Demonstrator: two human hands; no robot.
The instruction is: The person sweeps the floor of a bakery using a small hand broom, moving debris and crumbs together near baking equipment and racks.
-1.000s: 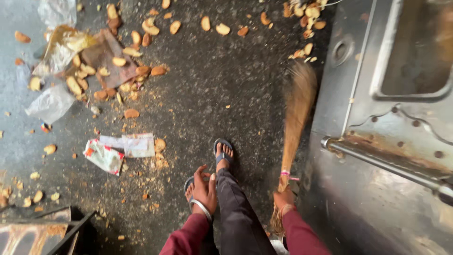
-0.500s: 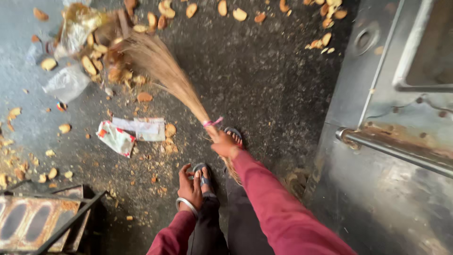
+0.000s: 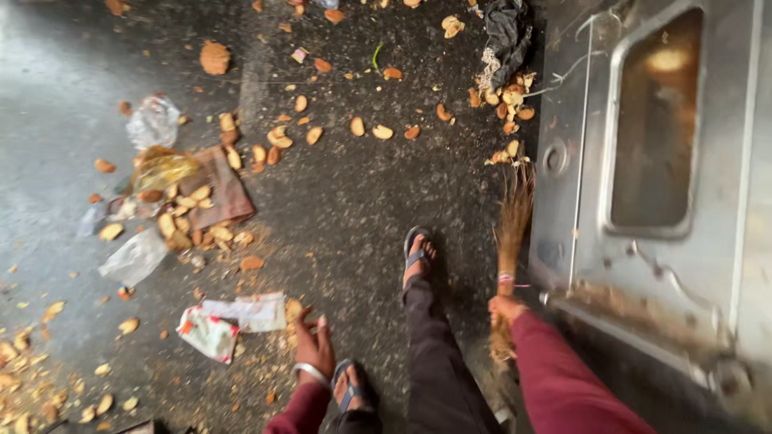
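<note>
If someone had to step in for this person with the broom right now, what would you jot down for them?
Right hand grips the grass broom, bristles pointing ahead beside the grey metal door.
Left hand is empty, hanging open near the crumpled wrapper.
Done: hard to tell; a loose heap of shells, cloth and plastic bags lies to the left.
Left: shells are scattered over most of the dark floor, more by the black rag near the door, and fine dust by the wrapper.

Dark wet floor [image 3: 346,209], littered with pale shells [image 3: 370,128]. A brown cloth [image 3: 221,189] lies on it, shells heaped on its left edge; clear plastic bags [image 3: 153,120] above and below-left of the cloth, crumpled paper [image 3: 241,313] well below it
</note>
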